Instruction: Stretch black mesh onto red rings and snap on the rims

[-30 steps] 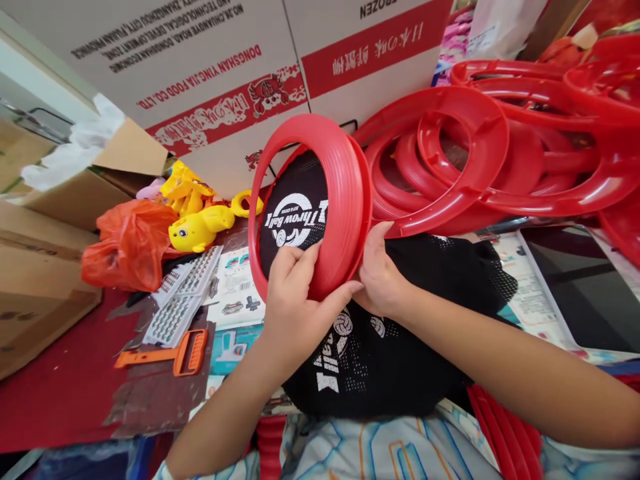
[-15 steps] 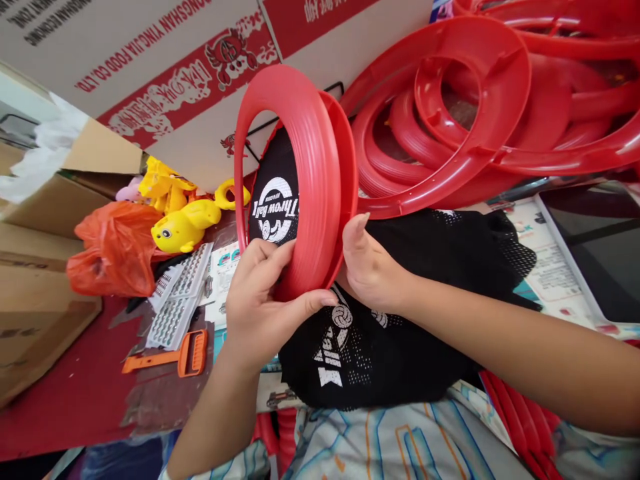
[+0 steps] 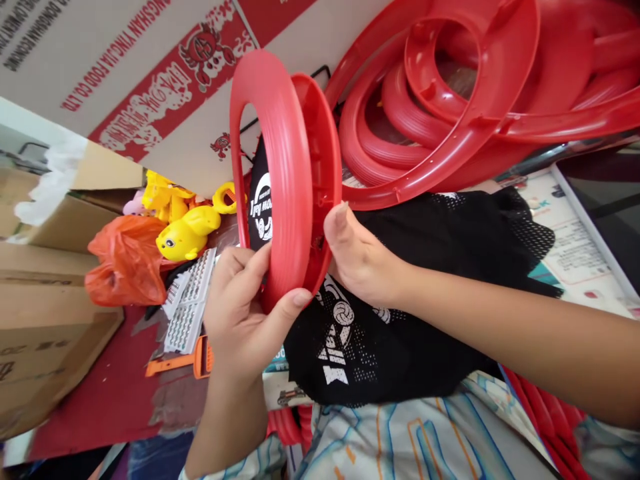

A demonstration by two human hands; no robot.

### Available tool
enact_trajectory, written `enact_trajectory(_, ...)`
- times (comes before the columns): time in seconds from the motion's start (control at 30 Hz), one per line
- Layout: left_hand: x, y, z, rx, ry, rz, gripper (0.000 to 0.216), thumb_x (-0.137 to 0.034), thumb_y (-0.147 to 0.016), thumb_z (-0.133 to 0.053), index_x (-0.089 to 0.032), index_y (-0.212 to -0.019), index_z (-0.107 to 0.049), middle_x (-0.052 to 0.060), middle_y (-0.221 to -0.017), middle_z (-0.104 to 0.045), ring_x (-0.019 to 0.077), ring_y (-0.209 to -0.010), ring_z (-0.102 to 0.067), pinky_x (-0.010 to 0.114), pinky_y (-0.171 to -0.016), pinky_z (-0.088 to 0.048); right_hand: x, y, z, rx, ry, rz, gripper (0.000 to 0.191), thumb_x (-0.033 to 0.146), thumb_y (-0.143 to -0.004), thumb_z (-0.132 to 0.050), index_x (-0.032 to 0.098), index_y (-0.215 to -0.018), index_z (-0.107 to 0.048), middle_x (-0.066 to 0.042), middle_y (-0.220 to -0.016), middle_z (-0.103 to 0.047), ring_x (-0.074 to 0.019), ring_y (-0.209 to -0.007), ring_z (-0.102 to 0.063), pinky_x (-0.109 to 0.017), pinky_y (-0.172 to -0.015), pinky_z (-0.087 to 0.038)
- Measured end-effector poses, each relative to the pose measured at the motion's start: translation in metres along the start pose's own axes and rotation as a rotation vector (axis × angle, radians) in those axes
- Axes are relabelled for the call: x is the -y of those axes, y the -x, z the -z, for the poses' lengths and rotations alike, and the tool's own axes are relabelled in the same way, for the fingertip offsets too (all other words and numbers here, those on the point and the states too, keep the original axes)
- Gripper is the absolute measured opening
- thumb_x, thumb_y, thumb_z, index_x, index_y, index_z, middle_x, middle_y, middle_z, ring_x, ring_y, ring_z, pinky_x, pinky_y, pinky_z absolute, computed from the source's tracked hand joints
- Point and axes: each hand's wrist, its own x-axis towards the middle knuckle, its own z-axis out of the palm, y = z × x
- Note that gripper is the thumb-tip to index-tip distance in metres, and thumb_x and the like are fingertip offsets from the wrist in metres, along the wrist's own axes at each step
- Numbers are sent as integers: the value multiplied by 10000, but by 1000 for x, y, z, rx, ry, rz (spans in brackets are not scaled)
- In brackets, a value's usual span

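Observation:
My left hand (image 3: 245, 317) grips the lower edge of a ribbed red plastic ring (image 3: 287, 187), its thumb pressing the outer side. A second red ring (image 3: 320, 147) faces it from the right, with a gap at the top and its ribbed underside showing. My right hand (image 3: 365, 260) supports this second ring from the right; its thumb points up at the rim and its fingers are hidden behind. Through the first ring's opening shows black cloth (image 3: 261, 208) printed "Throw Ball". More black mesh cloth (image 3: 425, 353) with white print lies under my hands and over my lap.
Several red rings (image 3: 510, 87) are heaped at back right. A printed carton (image 3: 150, 67) stands behind. At left are an orange plastic bag (image 3: 127, 260), a yellow toy (image 3: 187, 233), a tray of small parts (image 3: 187, 313), an orange handle (image 3: 173, 365) and a cardboard box (image 3: 50, 340).
Both hands and the held rings have shifted slightly left in view. The rings have turned, so the gap between them looks wider and less of the printed cloth shows.

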Motion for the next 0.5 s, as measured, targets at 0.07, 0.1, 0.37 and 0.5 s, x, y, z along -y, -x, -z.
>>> enact_trajectory(0.07,1,-1,-1,30,-49,-23,475,-427,-818,-776,-289,-1264,-689,14,-827,-474,169,-773,-468,312,-661,-390,-2,0,1,69,-35,6,665,812,-844,-446,249,-1192,-507,-71,-1342,-576,-216,-1244,-566,-408,-1102,-492)
enact_trajectory(0.1,1,-1,-1,44,-75,-30,466,-446,-821,-767,-286,-1253,-694,13,-824,-471,169,-771,-469,311,-658,-394,-2,0,2,89,-48,4,681,820,-831,-450,255,-1210,-490,-73,-1364,-558,-217,-1251,-562,-403,-1108,-488)
enact_trajectory(0.37,-10,-3,-9,59,-223,-89,495,-406,-840,-742,-222,-1288,-644,27,-852,-476,187,-797,-488,327,-698,-479,-5,1,7,103,-10,48,820,838,-832,-374,238,-1390,-413,-97,-1456,-486,-202,-1321,-505,-347,-1153,-432)
enact_trajectory(0.5,-12,-1,-12,68,-268,-158,505,-320,-874,-695,-184,-1348,-586,25,-837,-464,184,-771,-481,313,-670,-473,-9,2,10,106,30,88,809,822,-857,-364,248,-1425,-400,-94,-1483,-456,-210,-1372,-451,-364,-1188,-388)
